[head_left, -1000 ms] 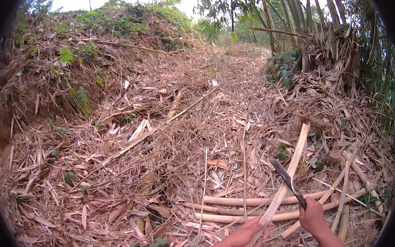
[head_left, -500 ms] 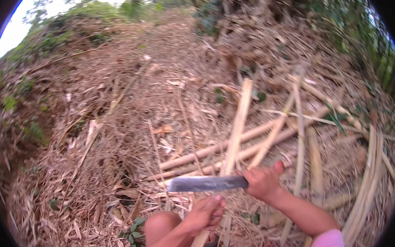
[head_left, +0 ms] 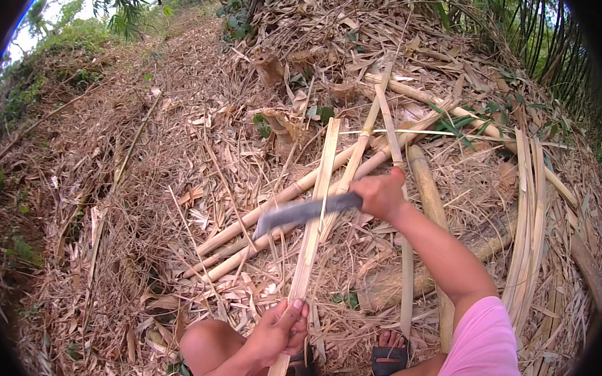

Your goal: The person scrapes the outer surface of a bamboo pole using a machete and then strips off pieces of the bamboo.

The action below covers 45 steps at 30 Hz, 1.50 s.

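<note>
My left hand (head_left: 279, 333) is closed round a long pale bamboo strip (head_left: 303, 260), whose lower end runs down past my knee and whose upper end points away from me. My right hand (head_left: 378, 195) grips a machete by its handle, mostly hidden in the fist. The dark, broad machete blade (head_left: 299, 213) points left and crosses over the strip, well above my left hand; its outer end is smeared by motion. Whether the blade touches the strip I cannot tell.
Bamboo poles (head_left: 283, 197) lie crossed on the leaf-littered ground ahead. More split strips (head_left: 525, 215) rest at the right, near a thick log (head_left: 405, 287). Cut stumps (head_left: 280, 128) stand farther off. My sandalled foot (head_left: 390, 355) is at the bottom.
My right hand and the machete have moved up and away along the strip, farther from my left hand. My left hand keeps its grip. The whole view has shifted a little.
</note>
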Each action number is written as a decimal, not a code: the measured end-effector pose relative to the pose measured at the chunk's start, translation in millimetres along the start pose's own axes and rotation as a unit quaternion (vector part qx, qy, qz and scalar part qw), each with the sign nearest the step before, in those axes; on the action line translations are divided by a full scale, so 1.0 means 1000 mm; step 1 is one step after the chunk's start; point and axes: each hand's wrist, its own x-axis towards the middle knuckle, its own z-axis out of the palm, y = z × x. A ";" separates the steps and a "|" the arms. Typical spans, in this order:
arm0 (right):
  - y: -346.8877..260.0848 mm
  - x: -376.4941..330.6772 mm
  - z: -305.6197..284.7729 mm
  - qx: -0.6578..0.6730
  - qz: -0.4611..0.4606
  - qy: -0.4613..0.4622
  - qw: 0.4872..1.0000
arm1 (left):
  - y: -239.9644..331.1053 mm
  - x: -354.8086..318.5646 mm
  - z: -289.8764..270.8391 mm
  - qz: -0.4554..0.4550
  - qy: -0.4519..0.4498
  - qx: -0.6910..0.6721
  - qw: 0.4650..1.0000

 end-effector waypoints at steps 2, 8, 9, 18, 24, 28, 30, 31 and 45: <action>0.033 0.011 -0.012 0.001 0.209 -0.102 0.973 | -0.004 -0.013 -0.009 -0.043 -0.023 0.009 0.999; 0.055 -0.024 -0.033 -0.024 0.346 -0.188 0.919 | -0.011 0.008 -0.021 -0.048 -0.049 0.045 0.997; 0.044 -0.017 -0.033 0.007 0.362 -0.167 0.917 | -0.009 0.008 -0.023 -0.050 -0.053 0.039 0.997; 0.053 -0.040 -0.021 -0.024 0.322 -0.192 0.927 | -0.017 -0.019 -0.030 -0.086 -0.039 0.065 0.993; 0.112 -0.075 0.010 -0.009 0.483 -0.028 0.875 | -0.020 -0.001 -0.037 0.069 0.010 0.117 0.991; 0.079 -0.046 -0.013 0.108 0.449 -0.060 0.885 | -0.002 0.012 -0.030 0.104 0.053 0.022 0.993; 0.043 -0.031 -0.024 0.177 0.423 -0.052 0.887 | -0.006 0.017 -0.032 0.095 0.054 -0.045 0.993; 0.024 -0.021 -0.036 0.194 0.408 -0.034 0.892 | -0.008 0.020 -0.029 0.117 0.057 -0.031 0.991; -0.139 -0.030 -0.079 0.149 -0.100 -0.057 0.982 | -0.001 0.003 -0.034 0.188 0.010 -0.002 0.982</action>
